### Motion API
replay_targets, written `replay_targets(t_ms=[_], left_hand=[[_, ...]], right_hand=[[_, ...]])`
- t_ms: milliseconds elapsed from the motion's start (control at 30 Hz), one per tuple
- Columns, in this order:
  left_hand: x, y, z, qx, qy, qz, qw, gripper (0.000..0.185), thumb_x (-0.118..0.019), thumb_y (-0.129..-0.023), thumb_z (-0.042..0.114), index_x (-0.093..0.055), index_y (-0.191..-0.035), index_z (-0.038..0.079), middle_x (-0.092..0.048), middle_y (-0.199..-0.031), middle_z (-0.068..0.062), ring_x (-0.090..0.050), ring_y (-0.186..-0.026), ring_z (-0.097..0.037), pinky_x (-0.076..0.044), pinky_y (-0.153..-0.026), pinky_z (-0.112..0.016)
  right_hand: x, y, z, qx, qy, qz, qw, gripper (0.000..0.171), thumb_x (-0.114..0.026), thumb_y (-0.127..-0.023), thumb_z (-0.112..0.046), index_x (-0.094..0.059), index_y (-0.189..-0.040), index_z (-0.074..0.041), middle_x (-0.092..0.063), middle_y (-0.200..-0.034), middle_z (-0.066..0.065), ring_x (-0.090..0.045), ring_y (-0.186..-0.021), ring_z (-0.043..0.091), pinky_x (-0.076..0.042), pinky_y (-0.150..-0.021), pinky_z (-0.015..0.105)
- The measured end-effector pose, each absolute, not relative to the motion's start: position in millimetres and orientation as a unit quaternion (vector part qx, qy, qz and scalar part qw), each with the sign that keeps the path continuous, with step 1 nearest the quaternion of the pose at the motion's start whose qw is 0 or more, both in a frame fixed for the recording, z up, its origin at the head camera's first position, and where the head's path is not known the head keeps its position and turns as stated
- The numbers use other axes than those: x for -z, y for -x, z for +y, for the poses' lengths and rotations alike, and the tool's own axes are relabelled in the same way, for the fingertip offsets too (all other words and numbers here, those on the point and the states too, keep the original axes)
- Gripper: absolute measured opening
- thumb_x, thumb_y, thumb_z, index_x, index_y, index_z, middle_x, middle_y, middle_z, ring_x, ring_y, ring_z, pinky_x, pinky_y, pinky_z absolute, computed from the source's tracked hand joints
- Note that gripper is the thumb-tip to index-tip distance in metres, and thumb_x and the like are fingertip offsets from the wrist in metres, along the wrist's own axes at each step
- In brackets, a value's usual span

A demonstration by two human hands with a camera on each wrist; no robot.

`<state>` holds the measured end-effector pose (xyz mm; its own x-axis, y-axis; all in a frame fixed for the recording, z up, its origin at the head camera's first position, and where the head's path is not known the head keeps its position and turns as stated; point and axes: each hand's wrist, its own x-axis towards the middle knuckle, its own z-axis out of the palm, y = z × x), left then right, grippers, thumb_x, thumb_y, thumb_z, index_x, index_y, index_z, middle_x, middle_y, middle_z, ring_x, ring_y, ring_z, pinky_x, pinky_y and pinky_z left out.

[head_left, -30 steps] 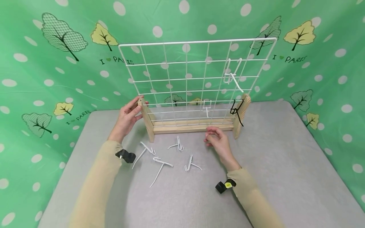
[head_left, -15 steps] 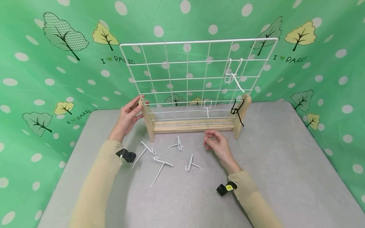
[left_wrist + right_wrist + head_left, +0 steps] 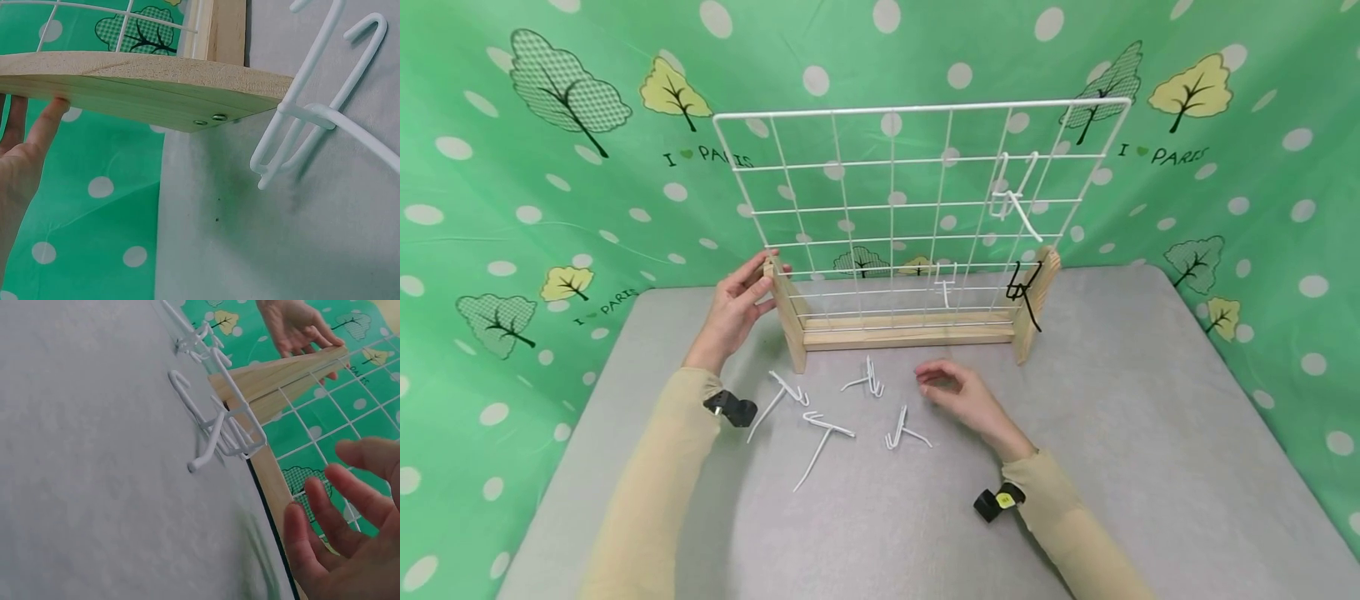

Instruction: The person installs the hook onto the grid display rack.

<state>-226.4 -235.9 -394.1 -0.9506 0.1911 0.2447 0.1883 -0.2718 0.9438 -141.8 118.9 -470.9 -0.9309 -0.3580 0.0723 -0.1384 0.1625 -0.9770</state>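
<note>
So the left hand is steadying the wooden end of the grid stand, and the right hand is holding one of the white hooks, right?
Not quite. The left hand does grip the wooden end post, but the right hand holds nothing; in the head view it hovers open beside the white hooks on the table.

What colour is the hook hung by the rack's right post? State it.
Black, unlike the white ones; the hook shows best in the head view.
</note>
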Motion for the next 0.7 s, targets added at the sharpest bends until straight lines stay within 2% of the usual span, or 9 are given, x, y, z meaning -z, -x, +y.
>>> replay_targets(t_ms=[133,267,533,700], left_hand=[[394.6,226.9,-236.0,-0.781,-0.158,0.604,0.003,0.039,-0.052,-0.100,0.005,-0.056,-0.137,0.013,-0.061,-0.124,-0.006,-0.052,-0.120,-0.023,-0.053,-0.088,-0.034],[394.9,227.1,-236.6,-0.780,-0.159,0.605,0.003,0.039,-0.052,-0.100,0.004,-0.056,-0.137,0.013,-0.061,-0.125,-0.006,-0.052,-0.120,-0.023,-0.053,-0.088,-0.034],[395.1,227.4,-237.0,-0.780,-0.156,0.606,0.003,0.039,-0.053,-0.099,0.005,-0.056,-0.137,0.013,-0.060,-0.126,-0.006,-0.052,-0.121,-0.023,-0.053,-0.088,-0.034],[395.3,227.9,-236.8,-0.782,-0.155,0.604,0.004,0.039,-0.053,-0.099,0.005,-0.055,-0.138,0.013,-0.060,-0.126,-0.007,-0.051,-0.122,-0.025,-0.053,-0.089,-0.034]], right_hand=[[474.0,140.1,119.8,0.605,0.222,0.757,0.109,0.026,-0.065,-0.089,0.003,-0.063,-0.114,0.008,-0.063,-0.115,0.023,-0.058,-0.108,0.036,-0.051,-0.093,0.035],[475.0,138.5,117.4,0.599,0.243,0.752,0.127,0.026,-0.065,-0.090,0.002,-0.063,-0.115,0.006,-0.063,-0.116,0.019,-0.058,-0.110,0.035,-0.049,-0.096,0.043],[472.5,135.0,110.5,0.594,0.268,0.743,0.152,0.023,-0.063,-0.091,0.001,-0.063,-0.113,0.007,-0.063,-0.113,0.021,-0.057,-0.110,0.036,-0.046,-0.098,0.049],[471.2,133.4,109.2,0.583,0.280,0.746,0.158,0.022,-0.065,-0.090,-0.001,-0.066,-0.112,0.005,-0.065,-0.112,0.017,-0.057,-0.112,0.034,-0.043,-0.101,0.050]])
